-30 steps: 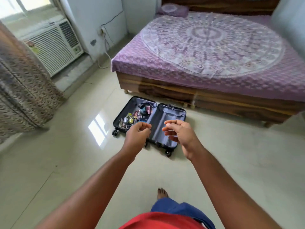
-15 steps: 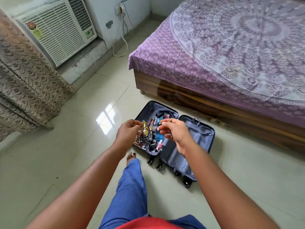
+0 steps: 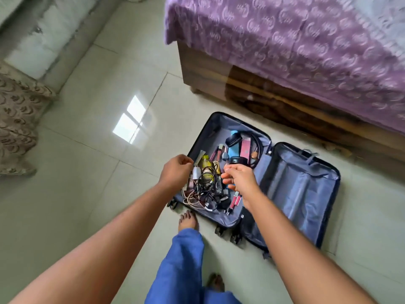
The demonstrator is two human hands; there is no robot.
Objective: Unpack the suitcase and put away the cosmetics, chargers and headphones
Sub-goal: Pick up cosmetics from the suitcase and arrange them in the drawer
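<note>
An open dark-blue suitcase (image 3: 302, 189) lies flat on the floor beside the bed. Its left half holds a jumble: a white charger plug (image 3: 196, 172), tangled cables (image 3: 203, 195), a yellow bottle (image 3: 206, 166), pink cosmetic tubes (image 3: 235, 200), a pink box (image 3: 245, 150) and black headphones (image 3: 258, 143). The right half shows only its lining. My left hand (image 3: 175, 172) hovers over the suitcase's left edge, fingers loosely curled, holding nothing. My right hand (image 3: 240, 177) hangs above the pile with fingers bent, also holding nothing.
A wooden bed (image 3: 274, 95) with a purple patterned cover (image 3: 295, 36) stands close behind the suitcase. A patterned curtain (image 3: 17, 119) hangs at the left. My bare feet (image 3: 188, 220) and blue trouser leg stand on the pale tiled floor (image 3: 87, 172) just before the suitcase.
I have stepped closer, and the suitcase now lies right at my feet. Both hands have come down over its left half; they hold nothing, as before.
</note>
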